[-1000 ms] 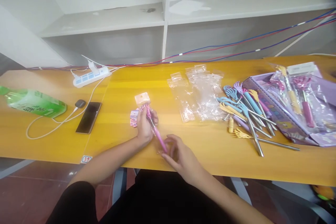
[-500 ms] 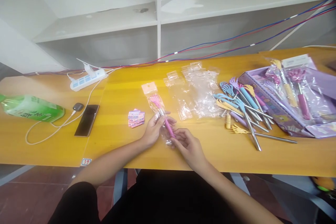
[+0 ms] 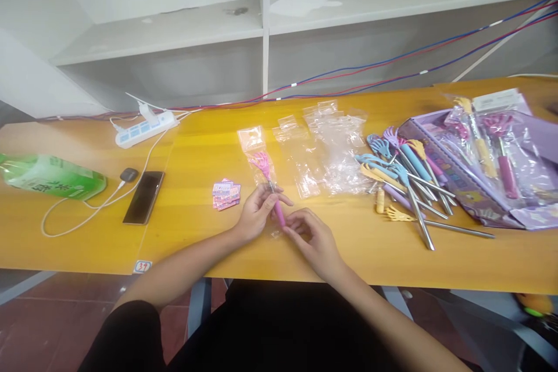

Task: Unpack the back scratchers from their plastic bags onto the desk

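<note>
A pink hand-shaped back scratcher (image 3: 260, 164) lies in a clear plastic bag (image 3: 251, 139), its claw end pointing away from me. My left hand (image 3: 258, 209) is closed around the bagged scratcher's middle, near where the metal rod meets the pink handle. At the handle's lower end, my right hand (image 3: 311, 238) pinches the tip with thumb and fingers. Left of my hands is a small stack of printed cards (image 3: 226, 194). Flat clear bags (image 3: 333, 148) lie beyond my right hand. Farther right is a pile of loose back scratchers (image 3: 403, 171) in blue, yellow, purple and pink.
A purple box (image 3: 468, 200) with bagged scratchers stands at the right. On the left are a phone (image 3: 143, 197), a green bottle (image 3: 52, 177), a charger cable (image 3: 104, 211) and a power strip (image 3: 146, 129). White shelving (image 3: 265, 58) rises behind the table.
The scratcher's claw has turned to show its spread fingers more fully. The bag's top has shifted slightly away from me. Both hands keep nearly the same place.
</note>
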A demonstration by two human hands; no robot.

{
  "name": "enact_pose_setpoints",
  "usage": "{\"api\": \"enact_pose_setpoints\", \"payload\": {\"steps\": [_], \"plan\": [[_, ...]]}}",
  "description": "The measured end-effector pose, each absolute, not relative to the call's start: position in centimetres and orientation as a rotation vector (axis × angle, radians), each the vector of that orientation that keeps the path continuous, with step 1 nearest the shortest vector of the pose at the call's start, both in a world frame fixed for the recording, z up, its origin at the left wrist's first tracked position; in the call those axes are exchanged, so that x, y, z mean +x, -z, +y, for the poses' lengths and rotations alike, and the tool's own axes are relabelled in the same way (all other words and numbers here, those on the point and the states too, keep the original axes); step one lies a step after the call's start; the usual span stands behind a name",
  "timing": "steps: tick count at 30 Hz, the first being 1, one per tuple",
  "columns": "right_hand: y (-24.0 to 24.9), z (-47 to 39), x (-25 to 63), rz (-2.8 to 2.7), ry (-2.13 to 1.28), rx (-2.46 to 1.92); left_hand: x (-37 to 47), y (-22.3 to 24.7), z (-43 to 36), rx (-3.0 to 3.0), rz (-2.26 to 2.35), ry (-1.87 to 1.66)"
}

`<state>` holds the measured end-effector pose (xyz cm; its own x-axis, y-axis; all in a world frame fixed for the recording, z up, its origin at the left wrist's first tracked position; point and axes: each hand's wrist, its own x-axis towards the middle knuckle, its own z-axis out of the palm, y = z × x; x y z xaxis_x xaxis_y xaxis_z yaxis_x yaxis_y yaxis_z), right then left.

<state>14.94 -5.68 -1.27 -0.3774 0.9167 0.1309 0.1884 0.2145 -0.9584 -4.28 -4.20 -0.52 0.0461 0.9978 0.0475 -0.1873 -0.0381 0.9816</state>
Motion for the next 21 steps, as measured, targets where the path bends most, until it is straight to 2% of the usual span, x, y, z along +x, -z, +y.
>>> {"api": "enact_pose_setpoints", "payload": {"steps": [3, 6, 9, 13, 21], "plan": [[1.3, -5.8, 14.9, -1.760, -1.133, -1.014, -4.1, 0.4, -4.2, 1.089, 1.021, -1.292], [1.1, -5.9, 15.4, -1.830, -0.910, -0.951, -4.2, 0.2, -4.1, 1.049, 1.079, -1.297], [0.7, -5.8, 16.3, -1.975, -0.731, -0.747, -4.5, 0.3, -3.6, 1.008, 1.175, -1.369], [0.3, -5.6, 17.0, -2.193, -0.712, -0.490, -4.8, 0.7, -3.1, 0.905, 1.233, -1.469], [1.2, -5.8, 15.3, -1.939, -0.615, -1.005, -4.3, 1.1, -3.6, 0.824, 1.068, -1.465]]}}
